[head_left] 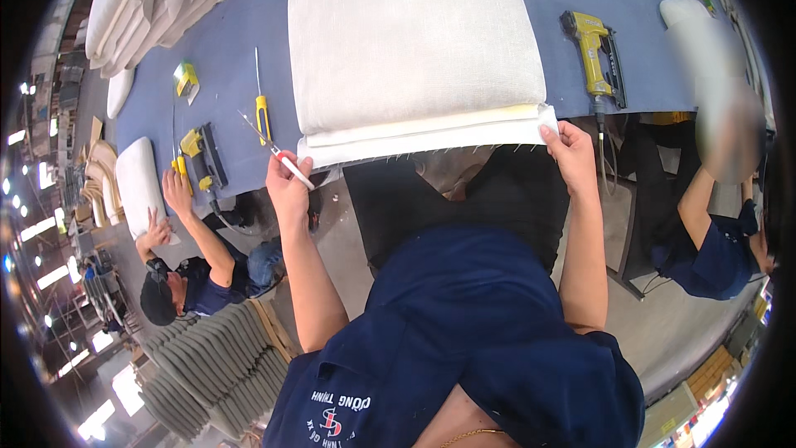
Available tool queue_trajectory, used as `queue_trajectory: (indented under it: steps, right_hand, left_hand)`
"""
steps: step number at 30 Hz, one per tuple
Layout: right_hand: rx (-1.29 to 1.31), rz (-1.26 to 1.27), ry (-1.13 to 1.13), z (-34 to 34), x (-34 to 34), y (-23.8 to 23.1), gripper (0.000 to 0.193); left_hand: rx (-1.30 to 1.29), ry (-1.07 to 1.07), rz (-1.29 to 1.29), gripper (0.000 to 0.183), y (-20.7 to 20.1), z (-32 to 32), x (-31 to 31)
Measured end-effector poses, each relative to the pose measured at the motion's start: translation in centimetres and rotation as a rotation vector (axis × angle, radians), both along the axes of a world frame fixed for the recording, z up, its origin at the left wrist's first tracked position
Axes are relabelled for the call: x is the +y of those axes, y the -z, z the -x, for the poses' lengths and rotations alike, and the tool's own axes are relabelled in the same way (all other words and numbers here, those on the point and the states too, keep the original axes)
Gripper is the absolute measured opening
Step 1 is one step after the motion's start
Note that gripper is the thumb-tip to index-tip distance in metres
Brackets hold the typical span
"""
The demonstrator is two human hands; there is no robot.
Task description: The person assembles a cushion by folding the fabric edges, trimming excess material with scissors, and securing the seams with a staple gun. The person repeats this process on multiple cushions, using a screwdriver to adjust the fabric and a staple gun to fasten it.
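Note:
A cream upholstered seat pad [414, 41] lies at the table's near edge, with a pale fabric flap [431, 137] along its near side and loose threads hanging from it. My left hand [288, 192] is closed around a pair of scissors [292, 168] with red and white handles, their blades pointing up and left. Its fingers also meet the flap's left corner. At the other end, my right hand [574, 156] pinches the flap's right corner between thumb and fingers. The flap is held taut between both hands.
On the blue-grey table [224, 108] lie a yellow-handled screwdriver [263, 120], a yellow box [186, 80] and yellow staple guns [593, 58] [201, 153]. Cream covers [157, 0] are piled far left. Co-workers handle pads at left [199, 282] and right [713, 253]. Grey pads [215, 365] stack behind.

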State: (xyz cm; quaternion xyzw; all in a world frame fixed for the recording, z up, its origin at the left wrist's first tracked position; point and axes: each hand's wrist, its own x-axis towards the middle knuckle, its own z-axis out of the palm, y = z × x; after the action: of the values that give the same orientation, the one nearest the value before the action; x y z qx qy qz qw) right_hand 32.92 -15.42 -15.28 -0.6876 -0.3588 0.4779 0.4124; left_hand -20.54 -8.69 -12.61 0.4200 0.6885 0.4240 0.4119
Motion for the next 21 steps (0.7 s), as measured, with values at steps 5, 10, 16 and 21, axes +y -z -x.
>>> queue_trajectory:
  steps: [5,10,16,21]
  right_hand:
    - [-0.339,-0.029,-0.099,-0.1,-0.1,1.7,0.030]
    - [-0.354,-0.167,0.109,1.9,1.7,-1.6,0.053]
    - [-0.364,-0.303,0.113,2.0,3.5,-2.0,0.025]
    - [-0.388,-0.306,0.126,1.6,3.4,-1.3,0.019]
  left_hand:
    - [0.114,-0.163,-0.175,0.018,0.6,-2.7,-2.1]
    - [-0.022,0.168,0.011,0.018,-1.2,-10.6,-4.5]
    - [-0.087,0.865,0.225,0.029,-2.0,-21.6,-7.5]
    - [0.199,1.208,0.057,0.032,-0.5,-25.6,-7.7]
